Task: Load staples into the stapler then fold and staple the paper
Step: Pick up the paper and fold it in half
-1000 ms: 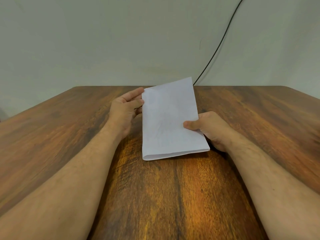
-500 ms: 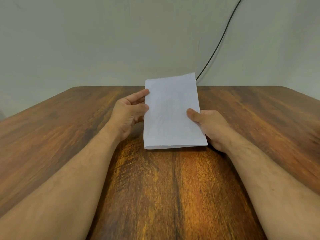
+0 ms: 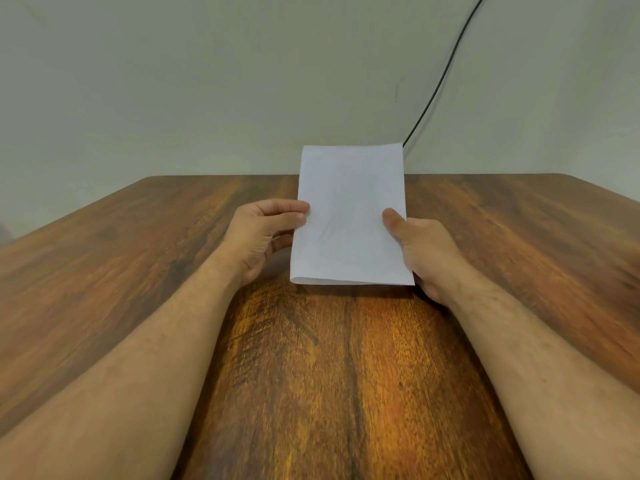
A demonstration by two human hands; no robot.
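Over our wooden table [image 3: 138, 271], left hand [image 3: 263, 233] and right hand [image 3: 424, 251] pinch the folded paper [image 3: 349, 220]; we judge stapling remains, no stapler visible.

One head-worn camera looks forward and down, close over the table [image 3: 346, 375].

It looks like a plain room in a home or a small office. A big brown wooden table [image 3: 346, 375] sits under the held paper [image 3: 349, 216]. Behind the paper is a bare, pale wall [image 3: 173, 81] with one thin black wire [image 3: 446, 64] hanging down.
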